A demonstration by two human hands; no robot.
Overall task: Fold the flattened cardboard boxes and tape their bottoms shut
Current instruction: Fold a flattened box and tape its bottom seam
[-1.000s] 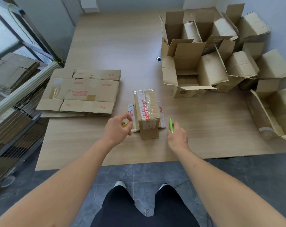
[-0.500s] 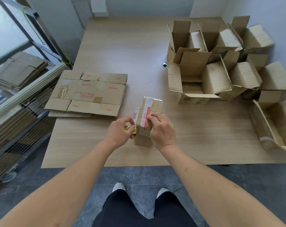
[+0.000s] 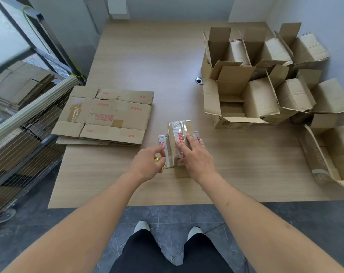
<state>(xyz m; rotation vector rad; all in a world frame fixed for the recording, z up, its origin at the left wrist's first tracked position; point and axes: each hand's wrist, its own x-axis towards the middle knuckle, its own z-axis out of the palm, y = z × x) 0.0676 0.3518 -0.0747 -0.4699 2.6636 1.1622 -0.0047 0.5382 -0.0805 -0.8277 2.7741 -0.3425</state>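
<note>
Here the right hand (image 3: 195, 156) lies flat, fingers straight, on the taped box (image 3: 180, 134); the left hand (image 3: 148, 163), grip closed, pinches a yellow object (image 3: 159, 160) beside it on the bench (image 3: 147, 62).

Two hands in frame, the left hand (image 3: 148, 164) and right hand (image 3: 195, 157), both at one small taped box (image 3: 180, 134). One stack of flattened boxes (image 3: 106, 115) on the surface (image 3: 147, 66). Folded open boxes (image 3: 265, 79) piled on the right, roughly eight, hard to count exactly.

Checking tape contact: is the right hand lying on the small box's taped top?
Yes, the right hand lies on the small box.
</note>
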